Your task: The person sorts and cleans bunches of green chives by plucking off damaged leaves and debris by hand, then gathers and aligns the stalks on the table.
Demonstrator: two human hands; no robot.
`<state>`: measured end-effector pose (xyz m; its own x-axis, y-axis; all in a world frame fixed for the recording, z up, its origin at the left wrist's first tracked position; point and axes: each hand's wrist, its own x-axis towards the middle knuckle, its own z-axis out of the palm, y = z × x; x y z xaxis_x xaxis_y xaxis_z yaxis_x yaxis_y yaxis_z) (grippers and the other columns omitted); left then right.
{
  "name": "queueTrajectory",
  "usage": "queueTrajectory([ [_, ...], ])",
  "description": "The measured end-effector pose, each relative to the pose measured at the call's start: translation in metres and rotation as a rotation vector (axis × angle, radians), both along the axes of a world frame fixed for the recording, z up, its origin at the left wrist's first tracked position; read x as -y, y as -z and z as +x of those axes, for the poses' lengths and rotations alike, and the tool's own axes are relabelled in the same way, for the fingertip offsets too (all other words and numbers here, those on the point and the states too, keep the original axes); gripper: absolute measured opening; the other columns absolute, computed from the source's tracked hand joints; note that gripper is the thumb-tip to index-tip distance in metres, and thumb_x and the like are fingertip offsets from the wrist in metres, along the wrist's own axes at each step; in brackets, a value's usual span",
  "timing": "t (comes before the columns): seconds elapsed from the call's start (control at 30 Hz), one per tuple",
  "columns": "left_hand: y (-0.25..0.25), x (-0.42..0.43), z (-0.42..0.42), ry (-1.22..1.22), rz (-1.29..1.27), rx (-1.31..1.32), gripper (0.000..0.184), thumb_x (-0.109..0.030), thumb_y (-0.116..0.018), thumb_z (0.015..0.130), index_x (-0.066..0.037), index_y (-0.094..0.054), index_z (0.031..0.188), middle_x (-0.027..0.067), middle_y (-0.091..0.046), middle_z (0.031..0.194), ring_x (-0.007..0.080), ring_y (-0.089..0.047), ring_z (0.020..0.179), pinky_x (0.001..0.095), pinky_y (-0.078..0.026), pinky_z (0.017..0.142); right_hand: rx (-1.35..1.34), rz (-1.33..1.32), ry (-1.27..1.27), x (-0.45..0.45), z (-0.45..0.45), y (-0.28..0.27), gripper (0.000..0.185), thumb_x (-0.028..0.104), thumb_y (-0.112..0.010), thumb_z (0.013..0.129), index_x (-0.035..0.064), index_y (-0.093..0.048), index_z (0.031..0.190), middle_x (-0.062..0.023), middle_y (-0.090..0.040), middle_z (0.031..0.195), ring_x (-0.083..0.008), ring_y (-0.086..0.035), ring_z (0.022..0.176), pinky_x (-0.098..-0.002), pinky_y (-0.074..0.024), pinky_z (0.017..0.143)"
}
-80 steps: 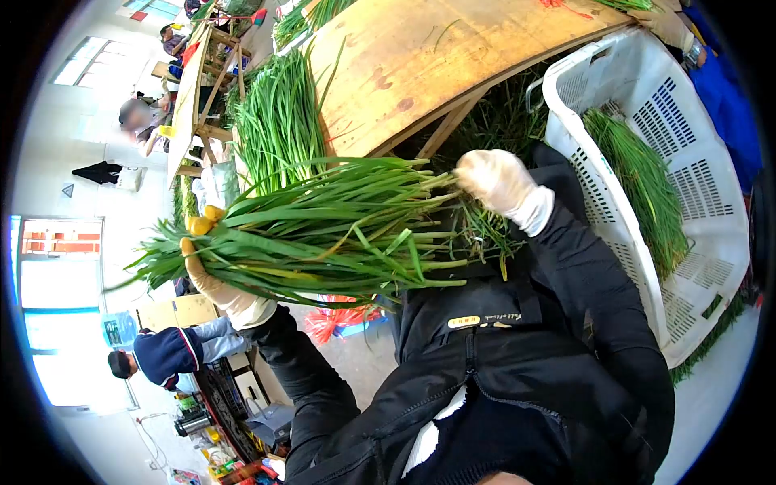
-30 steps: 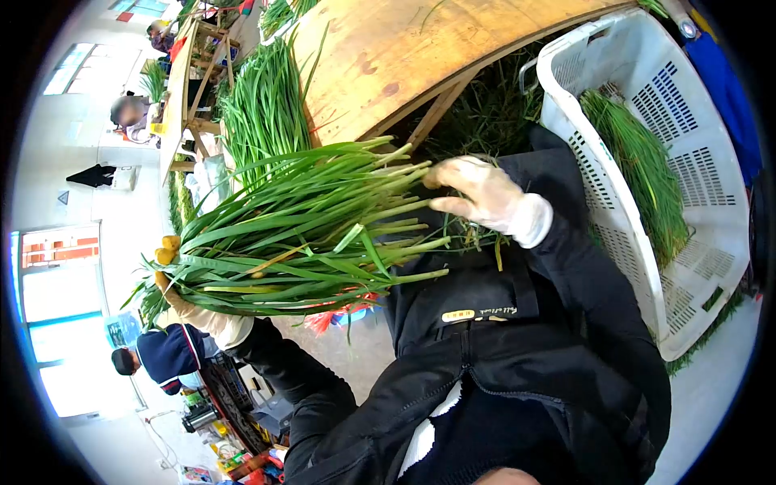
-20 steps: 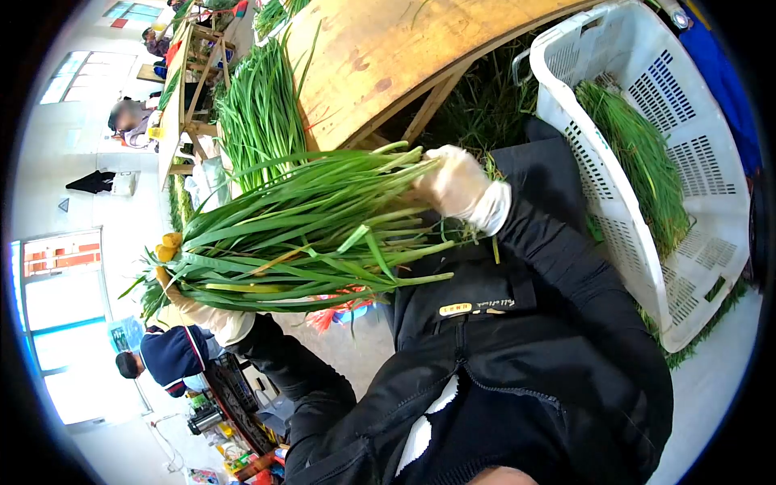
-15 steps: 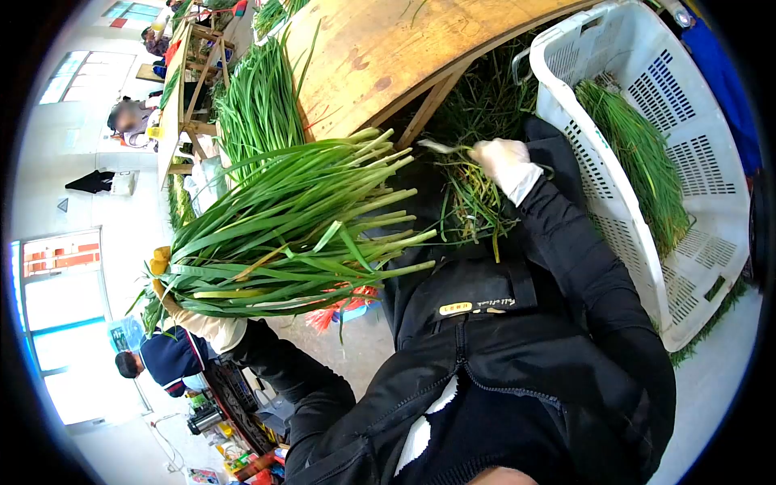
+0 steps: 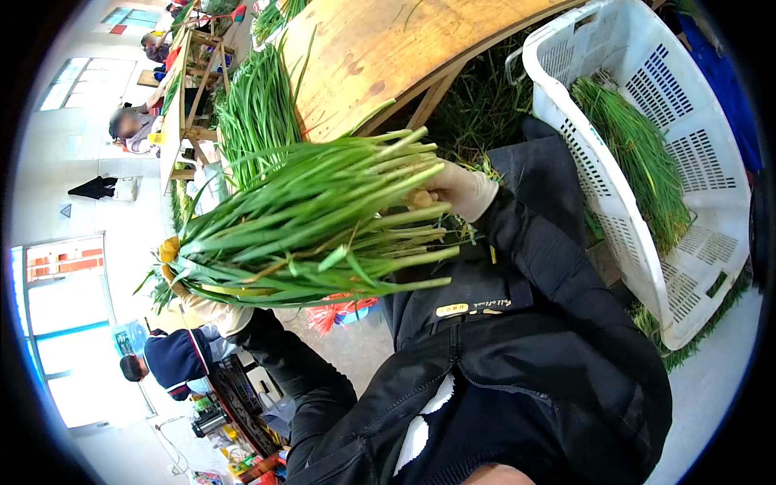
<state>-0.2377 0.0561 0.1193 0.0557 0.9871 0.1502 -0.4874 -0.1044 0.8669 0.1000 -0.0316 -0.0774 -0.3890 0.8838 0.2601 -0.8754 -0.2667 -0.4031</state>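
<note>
The largest thing is the wooden surface (image 5: 453, 56), at 12 o'clock; it comes close to the person, prob. so that all is in easy reach.

Next is the white plastic basket (image 5: 691, 295), btw. 2 and 3 o'clock, just beside the R arm. Its mouth faces the camera, which seems convenient for reaching inside.

The held bunch (image 5: 299, 214) of long green leaves is at approx. 9 to 10 o'clock, in the air before the person, well apart from the basket. Its leafy part points to 9 o'clock & the pale stem ends to 3 o'clock; I think it is turned so b/c the stems should be accessible to the R hand.

Similar stacked greens (image 5: 259, 109) lie btw. 10 and 11 o'clock, at the end of the surface. The greens in the basket (image 5: 634, 162) lie lengthwise, prob. to keep them straight.

The R hand (image 5: 457, 192), gloved, at 2 o'clock, has its fingers bent among the stems; I cannot tell if they pinch one, b/c of blur & overlap. The L hand (image 5: 184, 293), btw. 8 and 9 o'clock, is clamped around the leafy part, apparently to carry the weight.

Smallest are the yellow fingertip covers (image 5: 168, 249) on the L hand, maybe for better grip.
</note>
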Motion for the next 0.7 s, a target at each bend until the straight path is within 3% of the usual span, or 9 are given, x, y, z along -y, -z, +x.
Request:
queueTrajectory([
  [0.03, 0.008, -0.002, -0.009, 0.177, 0.09, -0.012, 0.054, -0.044, -0.05, 0.083, -0.01, -0.044, 0.125, 0.0126, -0.047, 0.125, 0.0307, -0.047, 0.111, 0.0516, -0.036, 0.094, 0.09, -0.003, 0.038, 0.009, 0.005, -0.02, 0.037, 0.009, -0.061, 0.078, 0.005, -0.05, 0.114, -0.0021, -0.061, 0.083, -0.0028, -0.05, 0.056, -0.0171, -0.043, 0.049],
  [0.13, 0.027, -0.007, 0.0, 0.526, 0.273, 0.252, 0.05, -0.041, -0.05, 0.083, -0.01, -0.043, 0.122, 0.0123, -0.047, 0.12, 0.0288, -0.047, 0.108, 0.0495, -0.036, 0.094, 0.228, 0.099, 0.131, 0.038, 0.007, -0.039, 0.042, 0.007, -0.061, 0.078, 0.0034, -0.049, 0.118, -0.0075, -0.059, 0.104, -0.0133, -0.058, 0.086, -0.0257, -0.0474, 0.075],
  [0.17, 0.031, -0.009, 0.015, 0.598, 0.303, 0.432, 0.047, -0.039, -0.05, 0.084, -0.01, -0.043, 0.12, 0.0116, -0.048, 0.117, 0.0278, -0.048, 0.105, 0.0483, -0.036, 0.094, 0.595, 0.164, 0.04, 0.045, 0.021, -0.038, 0.047, 0.008, -0.063, 0.077, 0.0028, -0.047, 0.121, -0.0099, -0.055, 0.116, -0.0172, -0.054, 0.102, -0.0298, -0.0435, 0.087],
  [0.27, 0.033, -0.011, 0.035, 0.687, 0.347, 0.645, 0.038, -0.034, -0.05, 0.085, -0.009, -0.045, 0.113, 0.0096, -0.05, 0.107, 0.0246, -0.05, 0.098, 0.0444, -0.037, 0.093, 0.562, 0.006, 0.1, 0.057, 0.025, -0.03, 0.029, 0.012, -0.064, 0.078, 0.0032, -0.059, 0.105, -0.0063, -0.063, 0.094, -0.0131, -0.06, 0.079, -0.0234, -0.0479, 0.066],
  [0.33, 0.028, -0.013, 0.032, 0.715, 0.377, 0.704, 0.033, -0.031, -0.05, 0.085, -0.009, -0.045, 0.109, 0.0082, -0.051, 0.101, 0.0224, -0.051, 0.093, 0.0419, -0.037, 0.093, 0.759, -0.051, -0.052, 0.064, 0.057, -0.031, 0.013, 0.017, -0.063, 0.079, 0.0035, -0.065, 0.079, -0.0029, -0.058, 0.059, -0.0078, -0.049, 0.048, -0.02, -0.0379, 0.047],
  [0.4, 0.024, -0.015, 0.025, 0.738, 0.4, 0.744, 0.027, -0.027, -0.05, 0.086, -0.009, -0.046, 0.105, 0.0068, -0.053, 0.095, 0.0203, -0.052, 0.088, 0.0393, -0.038, 0.092, 0.51, -0.09, 0.386, 0.07, 0.069, 0.013, 0.023, 0.024, -0.055, 0.086, 0.002, -0.063, 0.087, -0.0023, -0.059, 0.062, -0.0056, -0.049, 0.051, -0.0176, -0.0357, 0.045],
  [0.47, 0.021, -0.014, 0.02, 0.762, 0.421, 0.772, 0.021, -0.024, -0.05, 0.086, -0.009, -0.047, 0.101, 0.0055, -0.054, 0.088, 0.0182, -0.054, 0.083, 0.0368, -0.038, 0.092, 0.993, -0.29, 0.539, 0.073, 0.091, 0.028, 0.027, 0.026, -0.051, 0.088, 0.0024, -0.062, 0.09, -0.0027, -0.061, 0.065, -0.005, -0.049, 0.051, -0.0163, -0.0367, 0.047],
  [0.6, 0.019, -0.019, 0.017, 0.799, 0.465, 0.814, 0.01, -0.017, -0.05, 0.088, -0.008, -0.049, 0.092, 0.0028, -0.057, 0.076, 0.0139, -0.057, 0.073, 0.0317, -0.04, 0.091, 0.772, -0.05, 0.223, 0.068, 0.055, -0.021, 0.027, 0.026, -0.049, 0.09, 0.0026, -0.062, 0.092, -0.0052, -0.064, 0.074, -0.0099, -0.057, 0.064, -0.0202, -0.0441, 0.059],
  [0.7, 0.019, -0.009, 0.035, 0.761, 0.458, 0.913, 0.004, -0.013, -0.049, 0.089, -0.009, -0.049, 0.09, 0.0004, -0.056, 0.068, 0.0111, -0.056, 0.066, 0.029, -0.04, 0.09, 1.27, 0.44, 0.8, 0.047, 0.016, -0.021, 0.038, 0.032, -0.053, 0.085, 0.0006, -0.055, 0.105, -0.013, -0.059, 0.097, -0.0219, -0.056, 0.087, -0.0304, -0.0451, 0.079],
])
